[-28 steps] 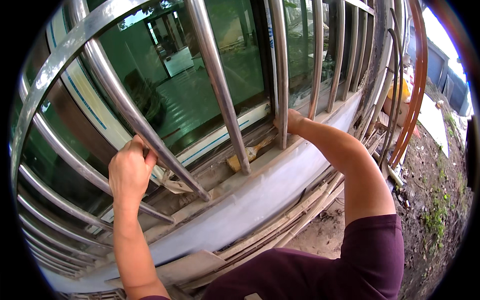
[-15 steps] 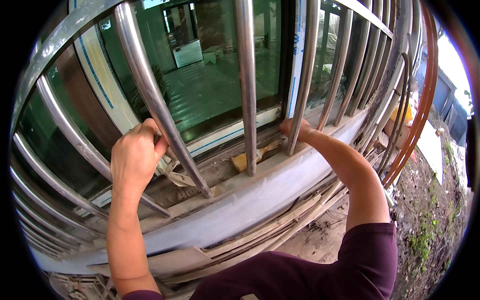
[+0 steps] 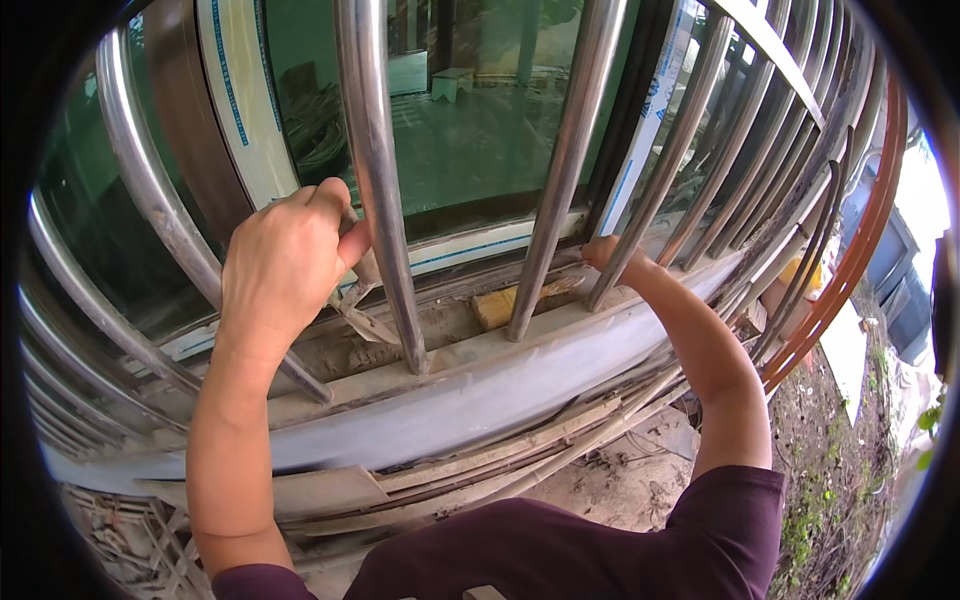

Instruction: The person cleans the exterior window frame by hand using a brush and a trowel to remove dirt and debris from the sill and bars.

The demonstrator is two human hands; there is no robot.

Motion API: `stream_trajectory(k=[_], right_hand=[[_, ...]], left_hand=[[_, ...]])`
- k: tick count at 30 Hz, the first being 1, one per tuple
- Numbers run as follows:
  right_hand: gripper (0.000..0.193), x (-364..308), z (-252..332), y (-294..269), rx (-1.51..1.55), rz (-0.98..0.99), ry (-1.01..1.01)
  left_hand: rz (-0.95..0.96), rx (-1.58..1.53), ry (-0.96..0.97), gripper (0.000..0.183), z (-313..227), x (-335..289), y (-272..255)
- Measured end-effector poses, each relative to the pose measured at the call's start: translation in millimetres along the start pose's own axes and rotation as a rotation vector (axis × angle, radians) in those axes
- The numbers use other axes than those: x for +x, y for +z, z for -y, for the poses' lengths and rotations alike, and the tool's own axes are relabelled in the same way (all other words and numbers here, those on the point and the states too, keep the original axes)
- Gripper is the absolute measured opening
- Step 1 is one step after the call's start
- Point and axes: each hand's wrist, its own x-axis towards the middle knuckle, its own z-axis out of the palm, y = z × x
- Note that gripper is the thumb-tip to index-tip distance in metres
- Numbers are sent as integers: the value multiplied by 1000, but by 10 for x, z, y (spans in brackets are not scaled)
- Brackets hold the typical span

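My left hand (image 3: 288,250) is closed, thumb against bent fingers, beside a steel window bar (image 3: 375,180). A crumpled, dusty strip of film (image 3: 368,324) hangs below its fingers toward the sill. Between two bars farther right, my right hand (image 3: 612,254) reaches to the lower corner of the window frame (image 3: 600,195). Its fingers are curled and partly hidden, so what they hold cannot be made out. Left of that hand, a worn yellow brush (image 3: 496,307) lies on the dirty window sill (image 3: 445,325). Blue-marked protective film (image 3: 470,250) runs along the frame's lower edge.
More steel bars (image 3: 160,190) curve away on both sides. Under the pale ledge (image 3: 470,410) lie long wooden strips (image 3: 530,445). Orange pipes (image 3: 865,270) and dark cables (image 3: 822,250) run down at the right, beside weedy ground (image 3: 845,500).
The view has shifted, so the bars and window stand differently in it. My left hand sits higher relative to the sill, with more of the strip showing. My right hand stays near the frame corner.
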Motion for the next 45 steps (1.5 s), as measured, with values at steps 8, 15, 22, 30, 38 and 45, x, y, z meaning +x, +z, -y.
stream_trajectory(k=[8,15,22,30,38,45], right_hand=[[8,-23,209,-53,-153,-86,-50],[8,32,212,-108,-126,-23,-131],[6,83,299,-37,230,-224,-208],[12,285,563,-510,721,-64,-78],[17,309,474,-764,1110,328,0],[16,152,261,-659,758,89,31]], left_hand=[[39,3,-28,21,6,-8,-28],[11,17,-6,25,24,-21,-10],[45,-10,-22,20,48,-27,3],[29,-18,-44,20,65,-43,22],[43,-19,-47,19,63,-31,33],[18,9,-38,22,43,-22,29]])
